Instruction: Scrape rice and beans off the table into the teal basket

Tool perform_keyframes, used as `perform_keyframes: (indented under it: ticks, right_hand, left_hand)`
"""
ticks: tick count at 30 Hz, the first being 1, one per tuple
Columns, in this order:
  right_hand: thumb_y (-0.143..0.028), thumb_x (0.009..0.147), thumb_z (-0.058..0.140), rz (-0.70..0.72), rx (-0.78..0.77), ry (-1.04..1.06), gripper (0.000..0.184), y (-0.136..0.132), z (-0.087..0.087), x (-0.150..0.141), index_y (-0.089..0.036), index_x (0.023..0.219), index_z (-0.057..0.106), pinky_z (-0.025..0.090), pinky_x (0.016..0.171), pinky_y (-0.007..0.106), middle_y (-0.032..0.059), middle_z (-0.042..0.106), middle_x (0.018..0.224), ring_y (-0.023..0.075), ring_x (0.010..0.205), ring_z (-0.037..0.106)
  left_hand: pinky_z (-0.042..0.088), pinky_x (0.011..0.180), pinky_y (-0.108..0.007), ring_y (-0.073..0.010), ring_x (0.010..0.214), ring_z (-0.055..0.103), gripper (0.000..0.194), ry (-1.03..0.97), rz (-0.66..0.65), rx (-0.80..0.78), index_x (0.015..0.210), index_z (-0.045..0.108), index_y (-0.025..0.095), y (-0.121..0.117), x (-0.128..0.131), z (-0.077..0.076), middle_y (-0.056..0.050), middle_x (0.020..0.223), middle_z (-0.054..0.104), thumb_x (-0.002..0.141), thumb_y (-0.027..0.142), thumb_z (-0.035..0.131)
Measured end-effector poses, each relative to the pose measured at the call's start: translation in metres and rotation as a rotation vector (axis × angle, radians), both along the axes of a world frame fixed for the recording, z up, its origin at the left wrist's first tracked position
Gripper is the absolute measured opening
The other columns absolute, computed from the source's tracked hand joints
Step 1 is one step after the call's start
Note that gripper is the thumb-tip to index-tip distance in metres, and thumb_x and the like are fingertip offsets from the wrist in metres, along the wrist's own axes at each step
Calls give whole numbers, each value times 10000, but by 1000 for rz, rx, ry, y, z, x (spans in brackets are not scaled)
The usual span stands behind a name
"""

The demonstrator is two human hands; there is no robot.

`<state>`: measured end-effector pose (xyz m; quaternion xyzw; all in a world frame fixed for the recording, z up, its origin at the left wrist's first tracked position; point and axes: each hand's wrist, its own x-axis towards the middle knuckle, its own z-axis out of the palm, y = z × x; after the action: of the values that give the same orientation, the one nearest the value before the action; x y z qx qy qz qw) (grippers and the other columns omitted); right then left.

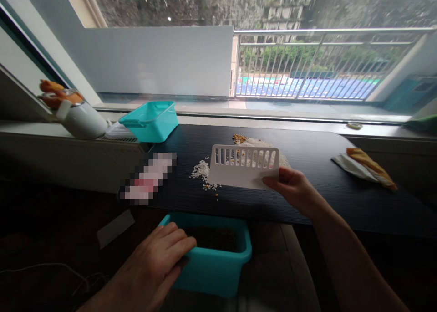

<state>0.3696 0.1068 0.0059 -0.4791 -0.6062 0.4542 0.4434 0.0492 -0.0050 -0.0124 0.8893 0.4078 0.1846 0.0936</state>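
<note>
Down nearest us, our left hand (167, 253) is closed over the near-left rim of a deep turquoise plastic tub (213, 271), whose dark, loose contents show just to the right of our fingers. The tub sits at the front edge of a black wood-grained table (259, 209), over a dull grey-brown padded surface (280, 253). Ahead and to the right of that hand, our right hand (290, 184) pinches the right end of a flat white slotted panel (239, 175), thumb on the face towards us, and we hold it tilted above the table. Left of the panel we see a scatter of white grains (200, 170); behind it, beyond our right fingertips, lie a wider spread of pale grains (262, 143) and a small heap of orange-brown kernels (239, 139). Well to the right of our right hand rests a folded yellow and white piece (368, 166), its material unclear. Farther ahead of our left hand, an open turquoise plastic basket (153, 125) stands at the table's far left corner, with a rounded pale grey pot (85, 120) beyond it to the left. Past everything, through the window, we see a metal railing (307, 66).
</note>
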Motion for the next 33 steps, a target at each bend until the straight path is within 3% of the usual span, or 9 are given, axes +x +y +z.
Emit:
perform_keyframes:
  ticks: [11,17,21,26,29,33]
  right_hand:
    - [-409,753,756,5,-34,8,282,-36,-18,16,-208,950,764,576,845,372,55,770,954,255,893,714]
    - [-379,760,729,-91,63,0,244,-23,-17,-2,-190,910,760,578,798,366,49,765,888,242,833,708]
    - [-335,745,711,-38,79,-46,195,-14,-11,-9,-173,847,751,580,710,340,45,753,811,222,744,697]
    - [-326,760,716,5,59,-32,186,-24,-4,1,-187,878,755,571,731,306,42,756,846,217,800,700]
    - [-324,776,717,-13,68,-7,187,-28,-8,-2,-198,910,755,569,748,297,34,758,866,210,818,701]
    - [-319,806,694,84,57,12,177,-37,-14,-14,-195,916,756,572,778,302,37,764,912,217,859,707]
  left_hand:
    - [481,836,-289,-177,887,622,348,-12,13,-16,1066,595,235,-1,0,4,-6,938,675,834,18,455]
    - [484,846,-295,-187,932,615,346,15,16,-13,1080,585,242,0,-1,2,-10,965,675,842,24,458]
    - [473,855,-306,-190,933,615,376,5,7,3,1095,570,246,0,-3,1,-6,968,671,832,10,441]
    - [463,853,-304,-197,945,606,319,-21,5,15,1092,571,243,-1,-4,0,-7,972,670,865,46,465]
    - [460,873,-298,-196,972,600,323,-7,4,15,1111,568,246,-1,-4,0,-4,993,670,870,52,474]
    - [474,845,-276,-187,959,602,311,8,20,-3,1101,576,248,-2,-5,2,-2,982,667,877,62,467]
